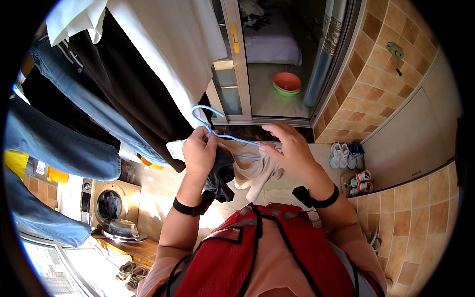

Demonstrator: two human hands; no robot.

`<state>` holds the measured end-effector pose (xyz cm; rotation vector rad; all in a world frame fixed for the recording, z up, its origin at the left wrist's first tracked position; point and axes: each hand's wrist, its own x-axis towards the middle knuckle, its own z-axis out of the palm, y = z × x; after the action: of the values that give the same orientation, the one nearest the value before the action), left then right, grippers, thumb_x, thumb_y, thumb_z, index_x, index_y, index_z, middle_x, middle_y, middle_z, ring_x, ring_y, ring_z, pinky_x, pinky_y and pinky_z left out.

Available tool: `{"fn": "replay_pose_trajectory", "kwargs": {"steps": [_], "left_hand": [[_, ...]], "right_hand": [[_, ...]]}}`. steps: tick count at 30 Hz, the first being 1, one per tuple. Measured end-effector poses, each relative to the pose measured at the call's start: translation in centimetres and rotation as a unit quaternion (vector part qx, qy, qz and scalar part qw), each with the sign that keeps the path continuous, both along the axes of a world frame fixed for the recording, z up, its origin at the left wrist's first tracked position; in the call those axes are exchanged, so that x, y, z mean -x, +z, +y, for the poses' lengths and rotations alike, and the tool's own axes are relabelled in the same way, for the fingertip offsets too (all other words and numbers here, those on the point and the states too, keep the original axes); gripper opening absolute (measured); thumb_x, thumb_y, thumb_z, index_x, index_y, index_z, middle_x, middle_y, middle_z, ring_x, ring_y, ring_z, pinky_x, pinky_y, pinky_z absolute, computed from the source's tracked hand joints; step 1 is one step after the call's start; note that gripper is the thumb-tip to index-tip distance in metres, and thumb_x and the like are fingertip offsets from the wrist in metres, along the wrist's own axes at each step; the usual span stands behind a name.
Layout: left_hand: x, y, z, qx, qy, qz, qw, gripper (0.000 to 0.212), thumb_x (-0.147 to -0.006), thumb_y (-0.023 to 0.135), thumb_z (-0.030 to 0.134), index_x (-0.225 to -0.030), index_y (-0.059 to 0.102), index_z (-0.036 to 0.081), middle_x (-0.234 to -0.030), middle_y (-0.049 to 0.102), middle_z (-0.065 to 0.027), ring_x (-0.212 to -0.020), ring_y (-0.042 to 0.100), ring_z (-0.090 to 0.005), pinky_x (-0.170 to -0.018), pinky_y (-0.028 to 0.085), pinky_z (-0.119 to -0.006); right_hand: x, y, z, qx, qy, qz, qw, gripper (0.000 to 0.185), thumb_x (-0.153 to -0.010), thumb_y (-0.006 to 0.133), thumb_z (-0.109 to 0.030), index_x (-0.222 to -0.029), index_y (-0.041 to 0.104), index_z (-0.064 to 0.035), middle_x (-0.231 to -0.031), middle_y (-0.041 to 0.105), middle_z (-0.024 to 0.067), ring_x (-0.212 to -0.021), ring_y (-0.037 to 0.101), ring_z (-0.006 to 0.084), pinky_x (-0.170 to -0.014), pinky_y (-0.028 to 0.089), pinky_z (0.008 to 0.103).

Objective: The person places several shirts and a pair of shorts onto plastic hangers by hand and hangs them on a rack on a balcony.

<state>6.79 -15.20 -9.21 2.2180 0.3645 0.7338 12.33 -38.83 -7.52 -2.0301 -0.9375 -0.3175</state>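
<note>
My left hand (199, 151) grips a light blue hanger (237, 139) just below its hook, thumb and fingers pinched together. A cream garment (256, 170) hangs over the hanger's right side. Beneath my left hand a dark garment (220, 178) dangles, and a white piece of cloth (176, 149) pokes out to its left; how these are held is hidden. My right hand (289, 148) is at the hanger's right end, its fingers raised away from the thumb. The right thumb appears to touch the cream cloth.
Hanging at left are a white shirt (163, 44), black trousers (130, 81) and jeans (63, 137). A front-loading washing machine (111, 202) stands lower left. Ahead is a sliding door (237, 74), with stacked basins (287, 83) beyond. Shoes (345, 156) line the right wall.
</note>
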Motion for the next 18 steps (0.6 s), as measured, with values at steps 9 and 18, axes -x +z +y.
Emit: {"fn": "replay_pose_trajectory", "kwargs": {"steps": [9,18], "left_hand": [[-0.6,-0.2,-1.0,-0.272,0.068,0.107,0.954,0.027,-0.087,0.059,0.023,-0.07,0.059,0.002,-0.063,0.063,-0.0191,-0.06,0.063,-0.0377,-0.057,0.051,-0.044],[-1.1,-0.8,-0.2,-0.22,0.066,0.123,0.965,0.026,-0.087,0.057,0.024,-0.075,0.062,0.002,-0.069,0.064,-0.0228,-0.067,0.064,-0.0416,-0.064,0.052,-0.05]], "right_hand": [[-0.7,-1.8,0.3,-0.22,0.065,0.053,0.972,0.01,-0.074,0.069,0.0,-0.084,0.066,-0.0014,-0.083,0.066,0.0109,-0.075,0.062,0.0265,-0.063,0.049,0.0317],[-1.4,-0.7,-4.3,-0.039,0.005,-0.017,0.999,0.034,-0.079,0.07,-0.014,-0.11,0.064,-0.001,-0.113,0.064,0.0168,-0.1,0.061,0.0342,-0.086,0.048,0.0385]]}}
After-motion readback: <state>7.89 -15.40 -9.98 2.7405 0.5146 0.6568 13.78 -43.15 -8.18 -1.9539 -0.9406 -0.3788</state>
